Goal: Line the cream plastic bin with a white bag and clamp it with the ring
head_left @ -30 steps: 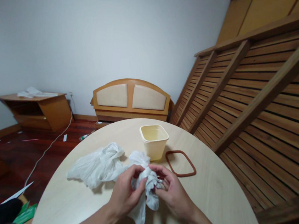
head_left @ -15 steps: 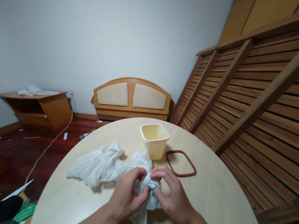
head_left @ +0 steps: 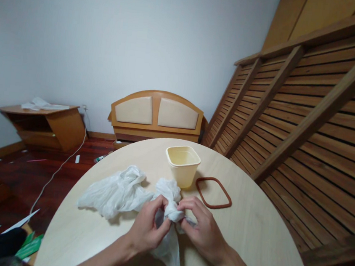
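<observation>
1. Ahead: upright yellow container [head_left: 182,174] blocks low passage beyond the knotted white bag [head_left: 174,214]; its open top admits entry from above.
2. Left: crumpled white bag [head_left: 114,195] obstructs the tabletop [head_left: 261,243] beside the left hand [head_left: 149,224].
3. Right: brown ring [head_left: 219,206] lies low; passable overhead.
4. Widest passage: tabletop right of ring and right hand [head_left: 201,228].

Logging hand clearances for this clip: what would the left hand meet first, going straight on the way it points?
The knotted white bag, which the left hand's fingertips touch; past that, probably the right hand, though one view leaves depth unclear.
</observation>
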`<state>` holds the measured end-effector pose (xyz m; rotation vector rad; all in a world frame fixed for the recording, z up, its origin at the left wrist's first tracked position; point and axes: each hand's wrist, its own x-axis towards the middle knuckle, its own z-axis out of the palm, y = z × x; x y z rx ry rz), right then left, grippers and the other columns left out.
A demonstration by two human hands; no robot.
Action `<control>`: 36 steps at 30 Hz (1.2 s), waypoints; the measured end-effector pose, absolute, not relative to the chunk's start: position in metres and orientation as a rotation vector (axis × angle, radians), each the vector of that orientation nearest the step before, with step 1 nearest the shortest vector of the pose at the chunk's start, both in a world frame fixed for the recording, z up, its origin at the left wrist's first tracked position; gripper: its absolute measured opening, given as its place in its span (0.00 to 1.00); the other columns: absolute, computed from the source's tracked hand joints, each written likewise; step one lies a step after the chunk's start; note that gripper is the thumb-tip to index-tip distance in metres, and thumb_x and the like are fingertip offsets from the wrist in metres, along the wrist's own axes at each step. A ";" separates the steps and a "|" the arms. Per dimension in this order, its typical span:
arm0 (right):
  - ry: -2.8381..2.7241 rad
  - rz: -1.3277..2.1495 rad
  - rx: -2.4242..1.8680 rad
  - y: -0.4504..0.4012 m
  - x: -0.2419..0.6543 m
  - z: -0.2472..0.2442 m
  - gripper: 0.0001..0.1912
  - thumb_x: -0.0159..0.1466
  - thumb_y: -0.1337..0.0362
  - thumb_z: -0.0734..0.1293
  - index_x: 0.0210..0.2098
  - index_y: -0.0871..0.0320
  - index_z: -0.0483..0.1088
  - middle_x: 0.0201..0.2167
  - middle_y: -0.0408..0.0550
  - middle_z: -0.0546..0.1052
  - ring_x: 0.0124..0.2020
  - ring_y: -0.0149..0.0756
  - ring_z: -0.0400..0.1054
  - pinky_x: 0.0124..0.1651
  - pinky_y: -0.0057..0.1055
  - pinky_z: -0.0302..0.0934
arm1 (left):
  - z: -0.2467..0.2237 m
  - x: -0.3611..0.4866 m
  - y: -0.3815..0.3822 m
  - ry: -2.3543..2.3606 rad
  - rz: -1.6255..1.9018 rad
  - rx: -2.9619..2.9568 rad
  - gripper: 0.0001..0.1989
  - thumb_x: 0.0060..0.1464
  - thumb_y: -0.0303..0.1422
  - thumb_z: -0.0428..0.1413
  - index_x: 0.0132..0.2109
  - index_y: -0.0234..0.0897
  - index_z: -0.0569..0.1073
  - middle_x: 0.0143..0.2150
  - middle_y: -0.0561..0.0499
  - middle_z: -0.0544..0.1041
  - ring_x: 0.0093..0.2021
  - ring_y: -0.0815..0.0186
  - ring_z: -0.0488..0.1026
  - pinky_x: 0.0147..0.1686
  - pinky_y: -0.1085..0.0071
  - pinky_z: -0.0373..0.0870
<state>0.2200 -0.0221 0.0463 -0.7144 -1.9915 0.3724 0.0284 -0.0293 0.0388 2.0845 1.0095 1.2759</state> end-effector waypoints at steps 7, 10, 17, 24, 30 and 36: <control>-2.112 0.263 -0.660 -0.023 0.225 0.049 0.09 0.61 0.74 0.63 0.35 0.53 0.65 0.30 0.43 0.73 0.32 0.37 0.68 0.35 0.33 0.63 | 0.048 0.025 -0.032 0.974 1.349 2.199 0.06 0.60 0.35 0.54 0.39 0.38 0.68 0.34 0.49 0.71 0.34 0.64 0.68 0.35 0.69 0.67; -2.147 0.182 -0.661 -0.022 0.225 0.051 0.06 0.65 0.70 0.64 0.33 0.53 0.66 0.25 0.42 0.71 0.29 0.36 0.65 0.32 0.32 0.58 | 0.051 0.025 -0.031 0.906 1.311 2.239 0.09 0.60 0.31 0.55 0.48 0.38 0.71 0.42 0.45 0.74 0.42 0.62 0.71 0.42 0.66 0.70; -2.060 0.291 -0.769 -0.023 0.224 0.049 0.07 0.61 0.73 0.64 0.34 0.54 0.68 0.28 0.43 0.74 0.31 0.36 0.69 0.35 0.32 0.61 | 0.047 0.025 -0.030 0.986 1.146 2.165 0.06 0.62 0.32 0.55 0.45 0.38 0.74 0.37 0.48 0.77 0.37 0.63 0.73 0.39 0.67 0.71; -2.081 0.530 -0.666 -0.023 0.230 0.046 0.24 0.59 0.74 0.67 0.53 0.53 0.68 0.44 0.49 0.77 0.45 0.39 0.72 0.48 0.35 0.67 | 0.046 0.026 -0.026 0.978 1.270 1.819 0.10 0.64 0.38 0.54 0.39 0.36 0.73 0.35 0.49 0.76 0.36 0.64 0.73 0.37 0.69 0.71; -1.908 0.512 -0.726 -0.019 0.229 0.047 0.07 0.60 0.70 0.70 0.38 0.54 0.72 0.32 0.44 0.77 0.33 0.35 0.72 0.37 0.30 0.66 | 0.045 0.028 -0.028 0.963 1.204 1.811 0.15 0.62 0.39 0.57 0.52 0.37 0.76 0.39 0.47 0.79 0.38 0.63 0.76 0.39 0.68 0.74; -1.863 0.368 -0.760 -0.024 0.222 0.052 0.07 0.60 0.73 0.67 0.31 0.54 0.68 0.27 0.41 0.72 0.28 0.33 0.68 0.31 0.27 0.62 | 0.045 0.027 -0.033 0.901 1.267 2.192 0.15 0.62 0.31 0.56 0.56 0.39 0.74 0.35 0.49 0.78 0.32 0.65 0.73 0.35 0.69 0.72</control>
